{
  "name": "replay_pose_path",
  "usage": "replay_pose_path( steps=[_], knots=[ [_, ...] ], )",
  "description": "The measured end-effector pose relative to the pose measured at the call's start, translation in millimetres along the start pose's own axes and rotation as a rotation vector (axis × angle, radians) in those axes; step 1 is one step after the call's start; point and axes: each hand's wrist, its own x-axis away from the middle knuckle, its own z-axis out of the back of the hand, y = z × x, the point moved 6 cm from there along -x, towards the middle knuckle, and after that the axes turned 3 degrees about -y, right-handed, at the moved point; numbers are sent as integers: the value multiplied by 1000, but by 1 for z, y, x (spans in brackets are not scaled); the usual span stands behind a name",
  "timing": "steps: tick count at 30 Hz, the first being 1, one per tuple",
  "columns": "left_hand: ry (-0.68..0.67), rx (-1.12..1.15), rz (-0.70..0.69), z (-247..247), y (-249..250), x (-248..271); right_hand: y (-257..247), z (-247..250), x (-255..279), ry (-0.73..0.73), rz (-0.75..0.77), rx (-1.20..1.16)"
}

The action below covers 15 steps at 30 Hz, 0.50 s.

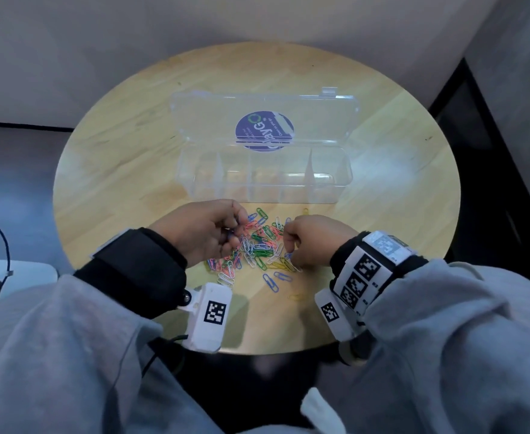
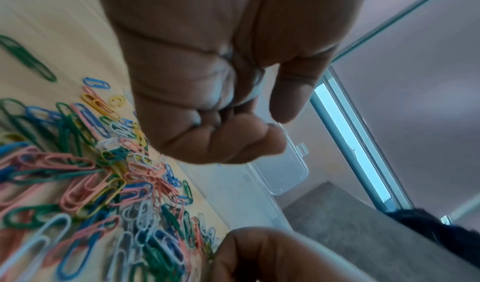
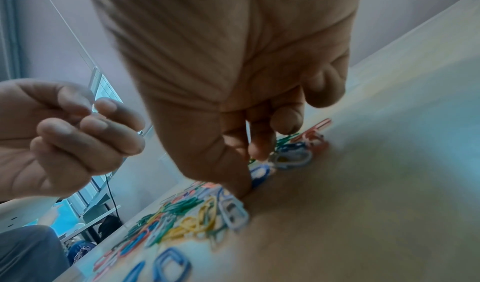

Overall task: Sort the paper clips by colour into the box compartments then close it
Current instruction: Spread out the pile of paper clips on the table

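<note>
Under both hands point(image 1: 257, 236) — paper clips point(image 1: 259, 247), box point(image 1: 263, 175) beyond

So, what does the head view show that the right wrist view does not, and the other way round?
Only the head view shows the clear box, lid open, its compartments seemingly empty, beyond the pile, and the whole round table.

Only the right wrist view shows from close by the right hand with fingertips down at a blue clip, though blurred.

Both show the paper clips loose on the table and the left hand curled above them.
</note>
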Motion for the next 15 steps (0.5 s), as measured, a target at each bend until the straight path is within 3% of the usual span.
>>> replay_pose_path(
  steps=[3, 8, 11, 15],
  knots=[
    [59, -245, -4, -6, -1, -5, -3, -3, 0, -31, 15, 29],
    [-7, -1186, -67, -31, -1, -3, -4, 0, 3, 13, 51, 75],
    [-75, -1389, -122, -51, -1, -2, -1, 1, 7, 0, 40, -11],
    [-120, -1526, -139, -66, -4, -6, 18, 28, 20, 138, 24, -262]
  ],
)
